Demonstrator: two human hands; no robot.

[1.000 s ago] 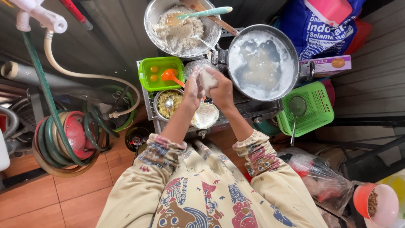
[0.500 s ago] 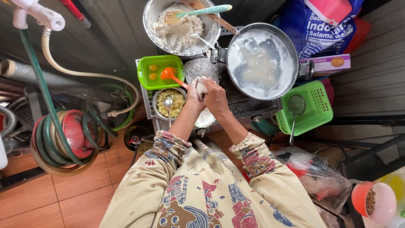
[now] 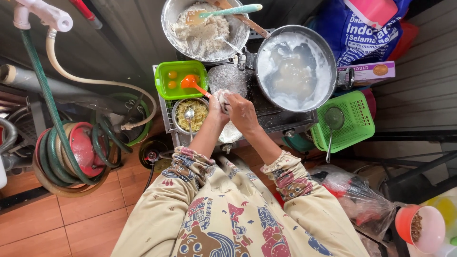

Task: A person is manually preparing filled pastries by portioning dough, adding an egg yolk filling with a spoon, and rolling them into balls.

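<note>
Cupping a soft white dough lump (image 3: 223, 97), floury hands (image 3: 233, 110) together

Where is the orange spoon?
The orange spoon lies in the green tub with the egg yolks, upper left of the hands in the head view, just above the small bowl of filling.

Long cream sleeves (image 3: 162, 204), small scattered motifs. Gathered cuffs (image 3: 190, 159), pink, blue floral print. Garment front (image 3: 228, 228) at 6 o'clock: red, blue, brown cartoon-like patches. Left hand (image 3: 216, 108), right hand (image 3: 240, 113) bare, no rings visible.
</note>
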